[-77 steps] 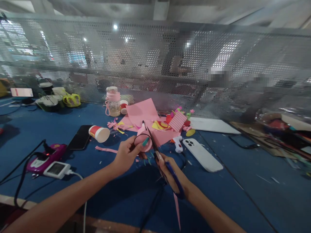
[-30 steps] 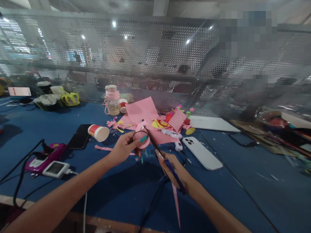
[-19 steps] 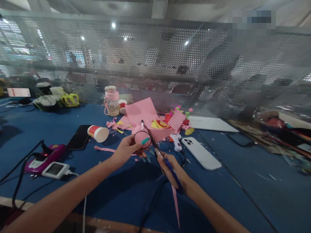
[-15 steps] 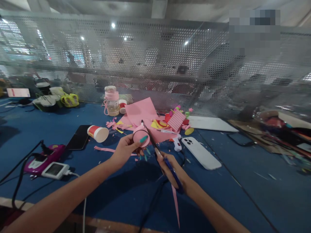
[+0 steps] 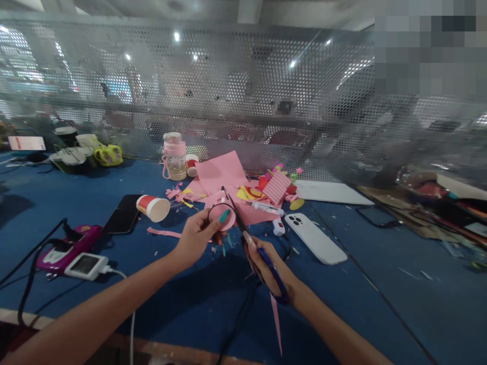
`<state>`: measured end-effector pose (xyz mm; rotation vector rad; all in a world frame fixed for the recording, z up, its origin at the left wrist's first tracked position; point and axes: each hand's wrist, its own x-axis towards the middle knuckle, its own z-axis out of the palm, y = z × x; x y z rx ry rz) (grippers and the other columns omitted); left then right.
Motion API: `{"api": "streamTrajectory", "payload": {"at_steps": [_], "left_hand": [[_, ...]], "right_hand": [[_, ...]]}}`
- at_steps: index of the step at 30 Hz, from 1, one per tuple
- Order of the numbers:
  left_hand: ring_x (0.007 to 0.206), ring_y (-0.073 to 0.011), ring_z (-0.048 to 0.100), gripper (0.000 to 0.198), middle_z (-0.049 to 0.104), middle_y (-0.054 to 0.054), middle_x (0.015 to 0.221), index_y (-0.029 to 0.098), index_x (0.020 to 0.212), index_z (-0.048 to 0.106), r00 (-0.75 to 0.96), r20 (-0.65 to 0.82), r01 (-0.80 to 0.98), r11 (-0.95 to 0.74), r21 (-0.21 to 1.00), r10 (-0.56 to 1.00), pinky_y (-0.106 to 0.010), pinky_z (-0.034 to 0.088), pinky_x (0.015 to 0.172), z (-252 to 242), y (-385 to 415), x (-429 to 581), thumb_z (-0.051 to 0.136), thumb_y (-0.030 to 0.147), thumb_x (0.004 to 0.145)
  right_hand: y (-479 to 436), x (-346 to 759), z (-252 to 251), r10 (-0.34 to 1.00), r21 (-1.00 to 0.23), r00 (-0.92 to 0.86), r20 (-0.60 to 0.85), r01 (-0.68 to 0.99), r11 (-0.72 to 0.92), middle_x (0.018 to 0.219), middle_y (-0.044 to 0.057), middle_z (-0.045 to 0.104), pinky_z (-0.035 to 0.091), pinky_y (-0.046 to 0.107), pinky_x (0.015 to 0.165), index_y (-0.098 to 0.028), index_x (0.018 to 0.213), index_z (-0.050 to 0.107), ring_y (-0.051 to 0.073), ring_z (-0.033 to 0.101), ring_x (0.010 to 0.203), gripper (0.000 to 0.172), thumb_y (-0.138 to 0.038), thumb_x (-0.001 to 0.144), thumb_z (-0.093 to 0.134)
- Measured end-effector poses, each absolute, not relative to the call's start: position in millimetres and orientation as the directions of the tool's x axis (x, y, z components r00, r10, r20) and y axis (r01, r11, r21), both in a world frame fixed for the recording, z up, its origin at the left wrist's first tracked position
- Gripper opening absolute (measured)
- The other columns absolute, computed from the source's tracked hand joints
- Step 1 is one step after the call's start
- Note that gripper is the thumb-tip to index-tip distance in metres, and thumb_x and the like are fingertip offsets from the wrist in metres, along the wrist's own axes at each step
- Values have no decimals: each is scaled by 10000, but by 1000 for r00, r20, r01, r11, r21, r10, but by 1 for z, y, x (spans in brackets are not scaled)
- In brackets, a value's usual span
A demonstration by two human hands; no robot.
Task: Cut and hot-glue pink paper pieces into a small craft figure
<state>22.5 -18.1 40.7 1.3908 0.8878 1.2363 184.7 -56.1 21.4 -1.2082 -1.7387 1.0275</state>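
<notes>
My left hand (image 5: 198,230) grips a round pink piece (image 5: 225,219) with a dark edge, its thumb with a long teal nail lying across the face. My right hand (image 5: 264,258) is closed on scissors (image 5: 272,268) with blue handles. Their dark blades point up and away, close to the right side of the round piece. Below my right hand a thin pink strip (image 5: 276,317) hangs down. Behind both hands are pink sheets (image 5: 222,170) and yellow scraps. A glue gun (image 5: 279,226) is just right of the scissors.
A white phone (image 5: 317,241) lies to the right, a black phone (image 5: 124,215) and a paper cup (image 5: 153,208) to the left. A pink-lidded bottle (image 5: 175,159) stands behind. A purple power strip (image 5: 70,248) with cables is at left, and cardboard (image 5: 414,218) at right.
The round pink piece has tilted slightly in my left hand, and the scissor blades look a little further apart. My hands have otherwise barely moved.
</notes>
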Motion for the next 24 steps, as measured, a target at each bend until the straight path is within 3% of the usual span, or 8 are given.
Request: {"api": "streamTrajectory", "payload": {"at_steps": [24], "left_hand": [[401, -94, 535, 318, 555, 35, 472, 142, 684, 529, 226, 206, -105, -186, 977, 952, -209, 457, 422, 44, -17, 20, 620, 447, 668]], "right_hand": [[-49, 189, 14, 932, -879, -322, 167, 379, 288, 433, -71, 278, 232, 219, 382, -219, 612, 342, 84, 298, 401, 463, -629, 807, 251]]}}
